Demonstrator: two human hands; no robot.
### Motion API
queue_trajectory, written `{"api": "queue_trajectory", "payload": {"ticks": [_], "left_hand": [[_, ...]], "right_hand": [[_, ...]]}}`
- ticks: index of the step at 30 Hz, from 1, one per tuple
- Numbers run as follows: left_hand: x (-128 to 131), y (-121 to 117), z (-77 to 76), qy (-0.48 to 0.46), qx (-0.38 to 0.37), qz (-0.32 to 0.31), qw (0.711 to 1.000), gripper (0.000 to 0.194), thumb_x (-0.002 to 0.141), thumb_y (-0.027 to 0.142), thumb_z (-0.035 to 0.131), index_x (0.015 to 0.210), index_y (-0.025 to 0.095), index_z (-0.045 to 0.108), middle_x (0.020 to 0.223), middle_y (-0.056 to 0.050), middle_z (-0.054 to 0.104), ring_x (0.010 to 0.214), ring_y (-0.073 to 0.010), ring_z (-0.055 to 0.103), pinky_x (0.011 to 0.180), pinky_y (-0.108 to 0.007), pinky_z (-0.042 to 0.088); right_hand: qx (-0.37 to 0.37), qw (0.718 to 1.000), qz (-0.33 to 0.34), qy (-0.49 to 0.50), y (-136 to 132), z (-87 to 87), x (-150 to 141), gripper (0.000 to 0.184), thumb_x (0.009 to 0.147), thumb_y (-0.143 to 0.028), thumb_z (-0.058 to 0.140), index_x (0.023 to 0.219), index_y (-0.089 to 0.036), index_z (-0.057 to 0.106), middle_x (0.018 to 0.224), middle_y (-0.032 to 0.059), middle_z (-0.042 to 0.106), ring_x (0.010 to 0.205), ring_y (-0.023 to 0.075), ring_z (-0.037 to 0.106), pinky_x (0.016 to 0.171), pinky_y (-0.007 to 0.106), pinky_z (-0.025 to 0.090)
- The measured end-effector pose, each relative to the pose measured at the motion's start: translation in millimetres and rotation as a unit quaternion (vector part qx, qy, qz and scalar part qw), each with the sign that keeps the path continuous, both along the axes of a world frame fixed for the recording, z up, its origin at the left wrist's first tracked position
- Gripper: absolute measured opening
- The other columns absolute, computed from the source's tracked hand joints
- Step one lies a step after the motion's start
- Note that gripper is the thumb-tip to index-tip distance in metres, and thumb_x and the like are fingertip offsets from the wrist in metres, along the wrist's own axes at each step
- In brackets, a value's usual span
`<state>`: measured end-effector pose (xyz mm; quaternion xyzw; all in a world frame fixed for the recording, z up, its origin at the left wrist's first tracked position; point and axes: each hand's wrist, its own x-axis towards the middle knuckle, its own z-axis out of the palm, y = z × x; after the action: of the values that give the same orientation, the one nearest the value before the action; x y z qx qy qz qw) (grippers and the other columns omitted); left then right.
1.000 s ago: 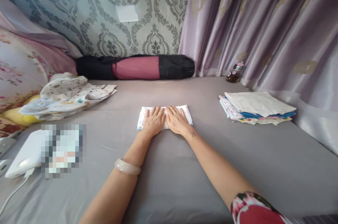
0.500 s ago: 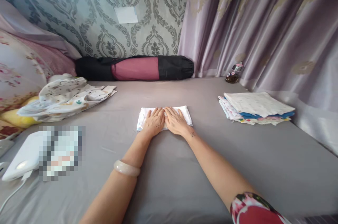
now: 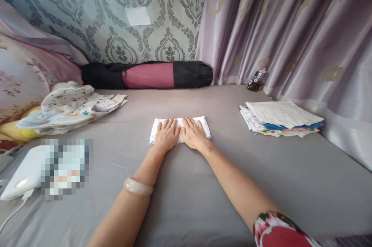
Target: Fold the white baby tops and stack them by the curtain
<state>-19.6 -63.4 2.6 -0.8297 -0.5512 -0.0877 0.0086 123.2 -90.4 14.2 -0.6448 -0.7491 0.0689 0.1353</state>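
Observation:
A white cloth (image 3: pixel 206 126), folded into a flat rectangle, lies on the grey bed sheet (image 3: pixel 180 185) in front of me. My left hand (image 3: pixel 167 135) rests palm down on its left half, fingers stretched forward. On the right half, my right hand (image 3: pixel 193 133) lies flat in the same way, thumb towards the left hand. Both palms hide the middle of the cloth. A pale bangle (image 3: pixel 138 186) circles my left forearm.
Folded cloths (image 3: pixel 283 117) are stacked at the right. A rumpled printed cloth (image 3: pixel 72 107) lies at the left, above a white power bank (image 3: pixel 27 173) with a cable and a blurred-out item. A black and pink rolled bag (image 3: pixel 148 75) lines the wall; a small bottle (image 3: pixel 256 79) stands near the curtain.
My left hand has slid slightly left, so a narrow gap now shows between the two hands. Both still lie on the folded cloth, which stays in place.

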Motion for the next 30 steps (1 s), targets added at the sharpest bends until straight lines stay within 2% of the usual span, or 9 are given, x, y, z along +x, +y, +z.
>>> {"api": "queue_trajectory", "payload": {"ticks": [5,10,14,17,25,28,30], "left_hand": [[-1.3,-1.4,3.9,-0.017,0.006,-0.006,1.000,0.052,0.101,0.039,0.025,0.143,0.017,0.045,0.149,-0.010,0.046,0.141,-0.0287,0.037,0.116,-0.051,0.027],[-2.6,-3.1,8.4,-0.045,0.082,0.019,0.995,0.052,0.102,0.037,0.020,0.136,0.014,0.052,0.142,-0.013,0.055,0.137,-0.0259,0.044,0.117,-0.047,0.026],[-4.0,-1.4,4.0,-0.003,0.038,0.036,0.999,0.057,0.101,0.040,0.021,0.141,0.008,0.047,0.146,-0.017,0.048,0.140,-0.0302,0.038,0.117,-0.052,0.024],[-4.9,0.9,-1.2,0.012,0.018,0.035,0.999,0.060,0.101,0.041,0.019,0.144,0.006,0.042,0.149,-0.018,0.045,0.142,-0.0310,0.035,0.117,-0.053,0.022],[-7.1,0.9,1.1,-0.018,0.050,0.048,0.997,0.058,0.101,0.042,0.018,0.141,0.012,0.048,0.146,-0.015,0.049,0.141,-0.0285,0.038,0.118,-0.051,0.023],[-11.3,2.1,1.1,-0.028,0.077,0.078,0.994,0.059,0.100,0.041,0.019,0.140,0.011,0.050,0.148,-0.016,0.047,0.142,-0.0295,0.035,0.119,-0.053,0.020],[-14.5,3.7,-1.9,-0.027,0.067,0.094,0.993,0.059,0.100,0.041,0.021,0.141,0.011,0.049,0.149,-0.016,0.045,0.143,-0.0314,0.033,0.117,-0.056,0.021]], "right_hand": [[-0.001,1.000,-0.006,-0.003,-2.7,4.4,0.1,0.056,0.100,-0.031,0.023,0.150,-0.009,0.035,0.156,0.0125,0.035,0.145,0.0244,0.027,0.119,0.048,0.013],[0.045,0.997,-0.047,-0.027,-2.2,5.2,4.7,0.056,0.098,-0.028,0.025,0.149,-0.006,0.036,0.156,0.0145,0.033,0.147,0.0240,0.022,0.120,0.047,0.006],[-0.002,0.998,-0.050,-0.026,0.7,0.3,8.3,0.057,0.099,-0.030,0.024,0.149,-0.004,0.036,0.156,0.0148,0.033,0.147,0.0248,0.024,0.120,0.047,0.009],[-0.012,0.998,-0.050,-0.025,1.6,-1.5,8.8,0.057,0.100,-0.030,0.023,0.149,-0.004,0.035,0.157,0.0147,0.032,0.147,0.0251,0.023,0.120,0.047,0.009],[-0.023,0.998,-0.052,-0.022,1.2,2.9,10.8,0.059,0.099,-0.031,0.022,0.149,-0.003,0.034,0.157,0.0145,0.031,0.147,0.0244,0.022,0.120,0.047,0.009],[0.006,0.996,-0.083,-0.033,3.5,2.4,16.8,0.059,0.098,-0.030,0.023,0.149,-0.002,0.034,0.158,0.0159,0.029,0.147,0.0261,0.021,0.120,0.048,0.006],[0.000,0.993,-0.110,-0.040,5.7,0.7,21.8,0.060,0.098,-0.031,0.024,0.149,0.000,0.033,0.158,0.0168,0.027,0.148,0.0274,0.019,0.120,0.048,0.007]]}}
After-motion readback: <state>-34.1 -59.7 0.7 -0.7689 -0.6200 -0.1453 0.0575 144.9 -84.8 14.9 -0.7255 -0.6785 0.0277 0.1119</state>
